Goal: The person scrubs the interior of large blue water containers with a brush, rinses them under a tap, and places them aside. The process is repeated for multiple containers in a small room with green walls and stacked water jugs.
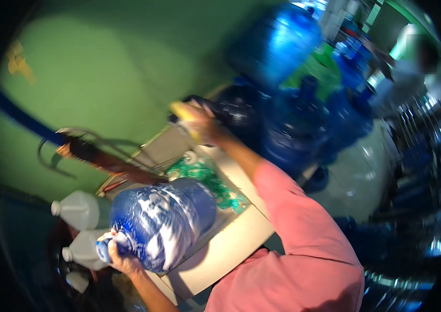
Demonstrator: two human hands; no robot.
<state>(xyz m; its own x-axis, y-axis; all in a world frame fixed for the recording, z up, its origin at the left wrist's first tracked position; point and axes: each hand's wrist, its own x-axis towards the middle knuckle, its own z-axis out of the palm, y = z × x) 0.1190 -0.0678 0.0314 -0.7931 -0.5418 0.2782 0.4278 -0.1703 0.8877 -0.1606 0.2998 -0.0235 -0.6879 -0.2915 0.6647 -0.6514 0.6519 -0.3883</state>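
A large blue water jug (203, 205), streaked with white foam, lies on its side across a tiled basin. My left hand (125, 264) is closed around its neck at the lower left. Stretched away from the jug, my right hand (205, 125) grips a yellow sponge (183, 112) over the basin's far corner. A dark object (199, 100) sits right behind that hand; its kind is unclear. Motion blurs the right hand and the sponge. Crumpled green clear plastic (197, 170) fills part of the basin beyond the jug.
The basin's pale tiled rim (220, 242) runs in front of me. Several blue jugs (296, 125) crowd the far right. Two whitish jugs (81, 209) stand at left. A blue hose (28, 118) meets a rusty brown bar (111, 164). Another person (405, 78) is at upper right.
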